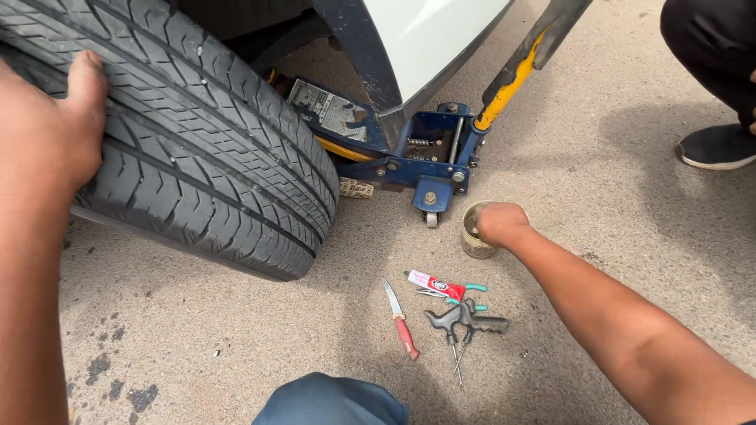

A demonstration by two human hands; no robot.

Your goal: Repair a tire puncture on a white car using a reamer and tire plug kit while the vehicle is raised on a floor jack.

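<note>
My left hand (49, 130) lies flat on the tread of a black car tyre (205, 134) at the upper left, fingers spread over it. My right hand (499, 223) reaches forward and rests on the rim of a small round metal tin (472, 236) standing on the ground, its fingers curled over or into the tin. Just behind the tin stands a blue floor jack (417, 153) with a yellow and black handle (512, 75), set under the white car body (425, 39).
On the gritty ground lie a red-handled knife (401, 319), a red and white tube (435, 282), small scissors with teal grips (457, 295) and two black T-handled tools (465, 321). My blue-clad knee (331, 401) is at the bottom. Another person's leg and dark shoe (715, 145) are at the right.
</note>
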